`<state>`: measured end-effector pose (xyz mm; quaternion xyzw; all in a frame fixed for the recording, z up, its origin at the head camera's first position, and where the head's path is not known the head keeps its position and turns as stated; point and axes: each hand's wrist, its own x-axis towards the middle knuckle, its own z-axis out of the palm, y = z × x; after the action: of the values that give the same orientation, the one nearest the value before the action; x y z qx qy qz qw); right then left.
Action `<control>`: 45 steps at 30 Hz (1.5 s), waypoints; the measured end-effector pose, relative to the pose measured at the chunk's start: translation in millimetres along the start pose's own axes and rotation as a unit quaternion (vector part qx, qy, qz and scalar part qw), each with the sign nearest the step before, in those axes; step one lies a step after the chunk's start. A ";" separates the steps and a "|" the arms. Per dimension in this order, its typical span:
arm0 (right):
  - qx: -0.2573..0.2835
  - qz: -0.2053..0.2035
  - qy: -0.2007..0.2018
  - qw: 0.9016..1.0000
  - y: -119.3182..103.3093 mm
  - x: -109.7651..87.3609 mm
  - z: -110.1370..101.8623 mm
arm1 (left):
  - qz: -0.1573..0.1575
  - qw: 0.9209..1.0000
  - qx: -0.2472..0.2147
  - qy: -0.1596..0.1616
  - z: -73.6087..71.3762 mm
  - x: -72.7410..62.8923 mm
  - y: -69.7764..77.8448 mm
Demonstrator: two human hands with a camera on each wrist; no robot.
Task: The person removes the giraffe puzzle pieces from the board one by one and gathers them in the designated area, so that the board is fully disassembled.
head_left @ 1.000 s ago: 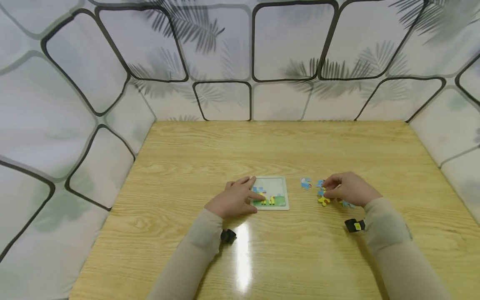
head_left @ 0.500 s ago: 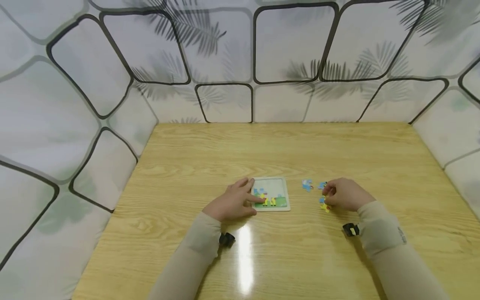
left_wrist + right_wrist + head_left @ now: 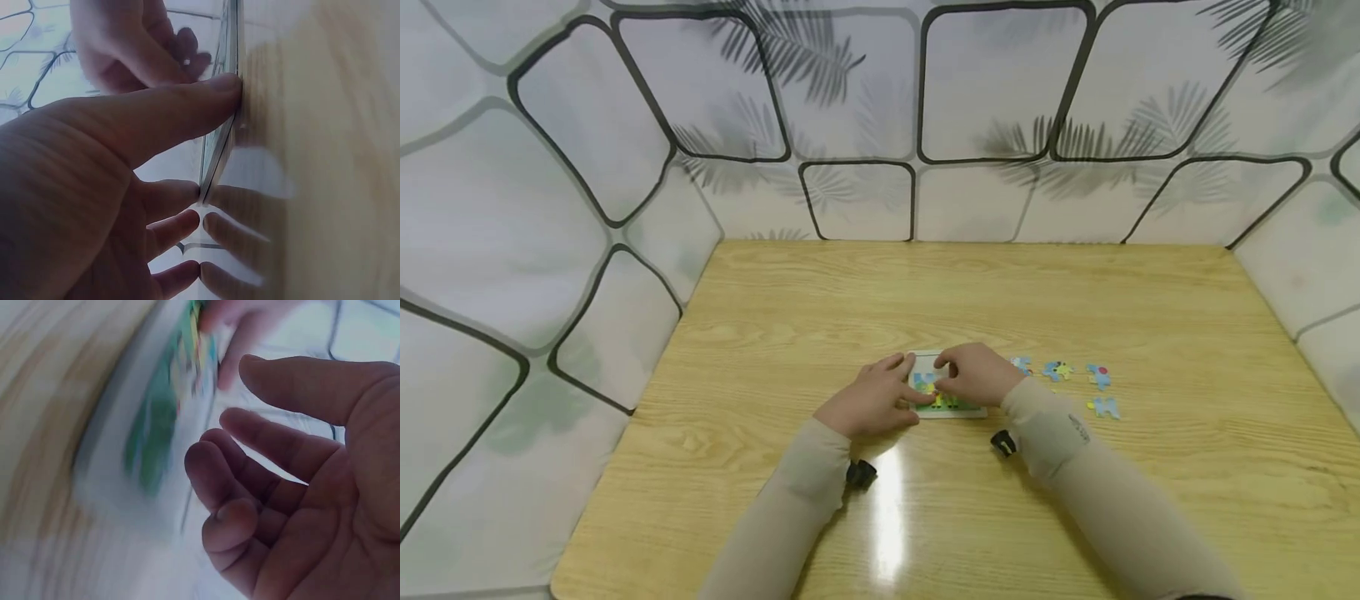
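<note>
A small pale puzzle board (image 3: 927, 357) lies on the table, partly filled with a blue, yellow and green picture. My left hand (image 3: 872, 398) rests on its left side with fingers spread, one finger reaching over the picture. In the left wrist view, the left thumb (image 3: 187, 106) touches the board's edge. Above the board's right part hovers my right hand (image 3: 981, 373), its thumb and index finger apart. No piece shows between them in the right wrist view, where the other fingers (image 3: 209, 472) are loosely bent. Part of the picture is hidden beneath both hands.
Several loose jigsaw pieces (image 3: 1060, 370) lie right of the board, some blue, some with yellow. One blue piece (image 3: 1103, 407) is nearer the person. The wooden table (image 3: 820, 317) meets patterned fabric walls (image 3: 970, 200) at the back and sides.
My right hand has moved left from the loose pieces to above the board. The blue and yellow piece it was touching no longer shows there. My left hand has stayed on the board.
</note>
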<state>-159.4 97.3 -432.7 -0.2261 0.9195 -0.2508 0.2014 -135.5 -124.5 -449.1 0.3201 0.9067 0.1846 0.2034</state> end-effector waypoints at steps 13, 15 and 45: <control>0.082 0.034 -0.042 0.995 -10.7 24.1 15.6 | -0.012 1.000 -0.018 -0.010 4.4 -11.7 -3.7; 0.104 0.021 -0.037 0.994 -8.1 22.9 15.1 | -0.019 1.000 -0.020 -0.008 4.8 -12.0 -3.6; 0.022 0.067 0.036 0.997 73.1 -70.4 -27.1 | -0.027 0.999 -0.016 -0.032 -3.2 7.8 16.9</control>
<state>-138.0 200.1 -433.5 -0.1497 0.9335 -0.2652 0.1893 -134.1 -107.7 -440.5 0.2983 0.9047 0.1835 0.2427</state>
